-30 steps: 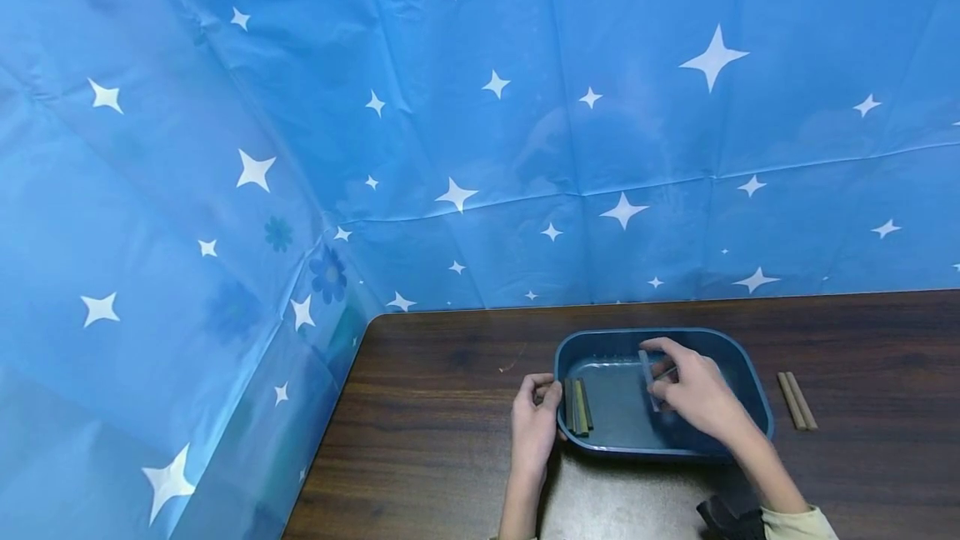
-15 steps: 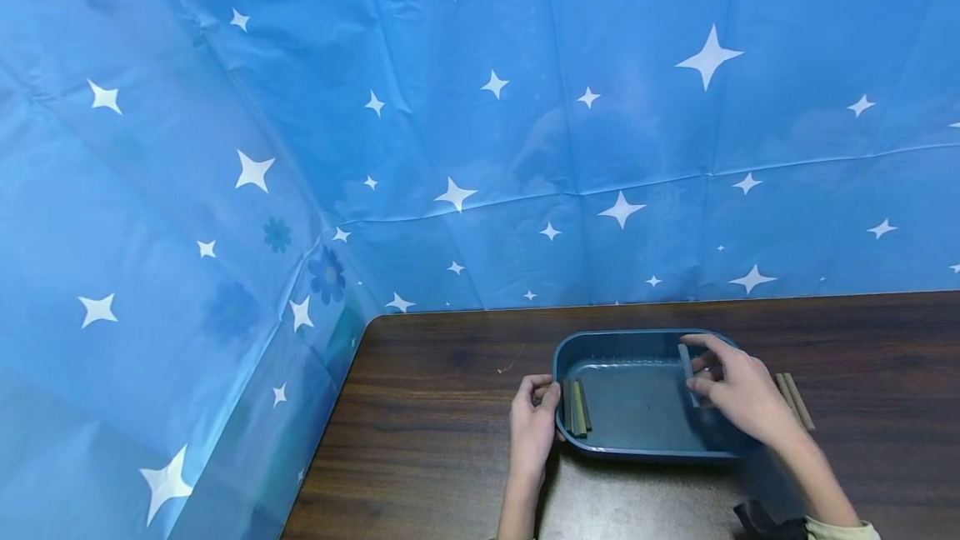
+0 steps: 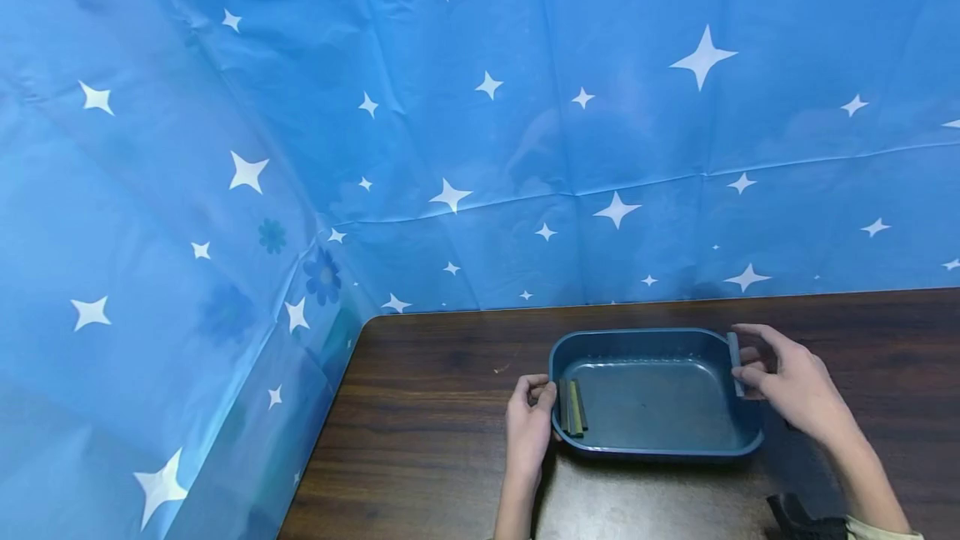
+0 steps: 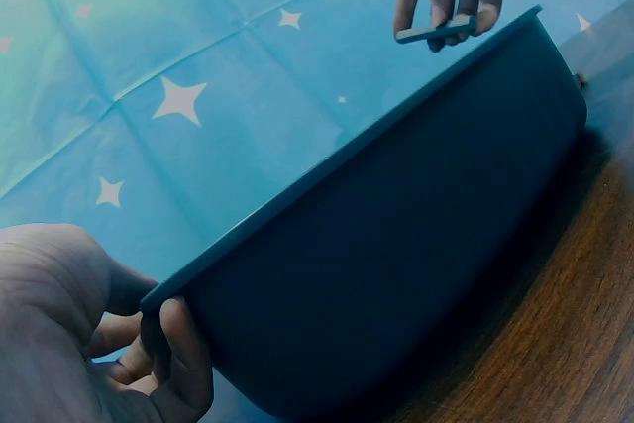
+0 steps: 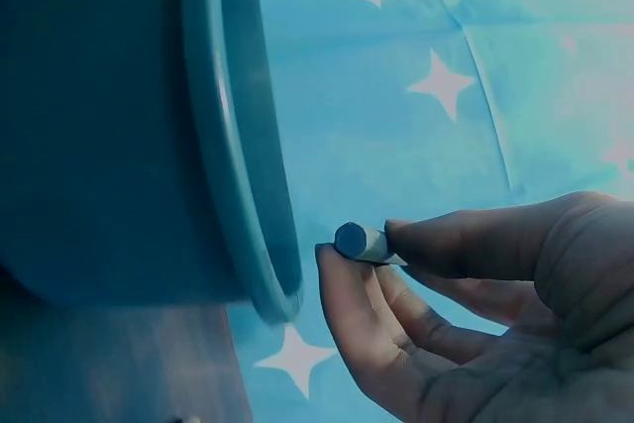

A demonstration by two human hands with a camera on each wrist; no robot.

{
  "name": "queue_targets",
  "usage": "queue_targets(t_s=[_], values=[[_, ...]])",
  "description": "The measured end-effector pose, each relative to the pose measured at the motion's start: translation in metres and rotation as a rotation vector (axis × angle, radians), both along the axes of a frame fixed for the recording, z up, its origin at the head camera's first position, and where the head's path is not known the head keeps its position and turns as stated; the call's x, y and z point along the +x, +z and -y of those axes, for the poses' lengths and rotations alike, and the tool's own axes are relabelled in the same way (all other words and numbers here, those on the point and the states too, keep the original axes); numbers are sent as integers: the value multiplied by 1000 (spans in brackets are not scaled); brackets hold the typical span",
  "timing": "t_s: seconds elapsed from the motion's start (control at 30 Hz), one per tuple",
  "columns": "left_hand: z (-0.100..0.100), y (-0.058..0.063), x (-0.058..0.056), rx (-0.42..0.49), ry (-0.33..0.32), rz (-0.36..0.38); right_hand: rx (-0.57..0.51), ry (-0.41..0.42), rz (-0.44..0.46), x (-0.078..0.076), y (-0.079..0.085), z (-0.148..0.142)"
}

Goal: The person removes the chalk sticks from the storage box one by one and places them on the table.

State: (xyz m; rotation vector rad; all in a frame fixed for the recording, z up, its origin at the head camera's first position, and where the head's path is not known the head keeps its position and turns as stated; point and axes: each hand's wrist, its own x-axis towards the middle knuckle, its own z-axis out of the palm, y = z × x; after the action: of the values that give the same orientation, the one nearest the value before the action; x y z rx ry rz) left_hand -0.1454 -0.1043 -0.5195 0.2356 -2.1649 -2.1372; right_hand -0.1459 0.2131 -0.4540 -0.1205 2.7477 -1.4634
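A dark blue rectangular basin (image 3: 652, 452) stands on the table, and several brown-green sticks (image 3: 575, 408) lie side by side against its left end. My left hand (image 3: 528, 423) holds the basin's left end, its thumb and fingers at the rim corner in the left wrist view. Over the right end of the rim, my right hand (image 3: 795, 382) pinches a short grey stick (image 3: 735, 365) between thumb and fingertips. In the right wrist view the stick's blunt, many-sided end (image 5: 350, 241) faces the camera, just beside the rim.
The dark wooden table (image 3: 420, 432) runs back to a blue sheet (image 3: 510, 132) with white stars, which hangs behind and on the left. A black strap (image 3: 802, 519) and a pale sleeve (image 3: 885, 530) show at the right forearm.
My right hand has carried the grey stick rightward from over the basin's middle to its right rim. It now covers the two sticks seen earlier on the table. My left hand stays put.
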Motion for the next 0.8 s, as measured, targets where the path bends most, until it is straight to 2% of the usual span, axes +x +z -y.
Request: queue_targets(t_s=[0.3,0.47,0.8], values=[[1,4,0,-21,0,-2,75,-41,30,-3,-3,-27],[1,5,1,-28,-4,1,162,-49,42,-4,-9,-41],[1,4,1,-18,-6,17,290,-68,-1,-6,-27,-58]])
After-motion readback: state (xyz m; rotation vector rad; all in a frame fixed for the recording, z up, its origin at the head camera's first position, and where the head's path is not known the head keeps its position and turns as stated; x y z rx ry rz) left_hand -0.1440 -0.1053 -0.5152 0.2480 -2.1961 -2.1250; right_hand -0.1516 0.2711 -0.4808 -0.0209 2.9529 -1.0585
